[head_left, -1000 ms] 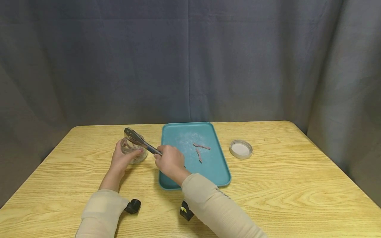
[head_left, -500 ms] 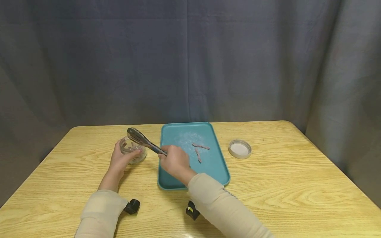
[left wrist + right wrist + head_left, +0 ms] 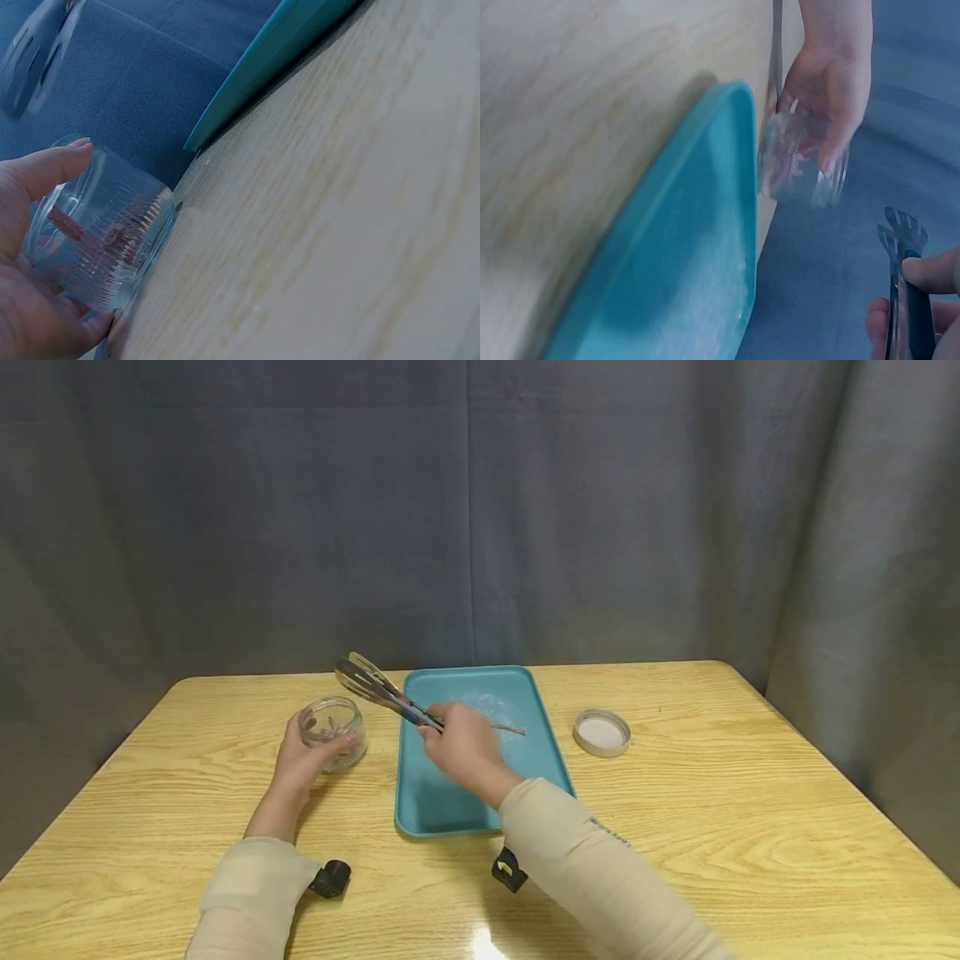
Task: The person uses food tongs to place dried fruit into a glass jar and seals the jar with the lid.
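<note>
Head view: left hand (image 3: 295,764) grasps clear glass jar (image 3: 337,720), thumb and fingers around its side; jar upright on wooden table (image 3: 750,827), left of teal tray (image 3: 442,802). Reddish-brown pieces (image 3: 127,236) inside jar, seen from left wrist. Right hand (image 3: 468,747), above tray, grips metal tongs (image 3: 390,697); their tips are spread, raised near jar, apart from it. Thin strip (image 3: 512,729) on tray, partly hidden by right hand; whitish powder (image 3: 491,702) too. Round lid (image 3: 602,733) on table, right of tray.

Silver tongs (image 3: 392,698), teal tray (image 3: 438,789), wood-grained table (image 3: 750,793)
</note>
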Demonstrator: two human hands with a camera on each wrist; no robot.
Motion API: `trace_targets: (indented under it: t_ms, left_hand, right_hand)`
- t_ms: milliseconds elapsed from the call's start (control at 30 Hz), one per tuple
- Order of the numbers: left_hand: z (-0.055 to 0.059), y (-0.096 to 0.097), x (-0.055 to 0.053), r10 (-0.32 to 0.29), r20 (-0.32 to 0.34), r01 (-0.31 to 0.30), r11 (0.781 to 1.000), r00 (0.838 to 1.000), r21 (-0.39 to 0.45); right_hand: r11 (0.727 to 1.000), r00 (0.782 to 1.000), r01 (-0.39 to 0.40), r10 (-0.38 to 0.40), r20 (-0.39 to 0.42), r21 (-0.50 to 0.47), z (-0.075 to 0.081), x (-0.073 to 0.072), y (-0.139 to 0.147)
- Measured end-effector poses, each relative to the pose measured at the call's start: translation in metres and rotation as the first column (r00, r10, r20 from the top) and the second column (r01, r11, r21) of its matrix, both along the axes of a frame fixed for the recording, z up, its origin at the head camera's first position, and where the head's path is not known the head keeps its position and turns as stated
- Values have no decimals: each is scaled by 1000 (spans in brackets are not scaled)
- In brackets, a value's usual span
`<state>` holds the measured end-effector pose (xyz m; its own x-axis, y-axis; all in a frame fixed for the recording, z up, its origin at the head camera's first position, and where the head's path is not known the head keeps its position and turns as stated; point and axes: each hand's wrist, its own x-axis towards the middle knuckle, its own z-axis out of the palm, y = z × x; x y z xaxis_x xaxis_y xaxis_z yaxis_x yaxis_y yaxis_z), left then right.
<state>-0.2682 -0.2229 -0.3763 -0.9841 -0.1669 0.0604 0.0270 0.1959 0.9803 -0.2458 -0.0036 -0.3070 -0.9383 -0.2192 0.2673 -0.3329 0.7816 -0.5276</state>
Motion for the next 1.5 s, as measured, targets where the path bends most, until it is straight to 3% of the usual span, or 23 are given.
trace_targets:
  t_ms: [333, 700, 1167, 1500]
  left_hand:
    - [0, -3, 1, -8, -6, 8, 1000, 1000, -19]
    - [-1, -3, 2, -1, -3, 0, 1000, 1000, -19]
    - [1, -1, 2, -7, -16, 6, 1000, 1000, -24]
    - [-2, -1, 1, 1, -5, -1, 1000, 1000, -28]
  right_hand:
    - [1000, 997, 31, -31, -72, -4, 16, -4, 26]
    - [994, 992, 104, -102, -74, 28, 32, 0, 48]
    - [986, 983, 162, -158, -97, 34, 47, 0, 96]
    - [980, 977, 185, -176, -119, 69, 46, -1, 124]
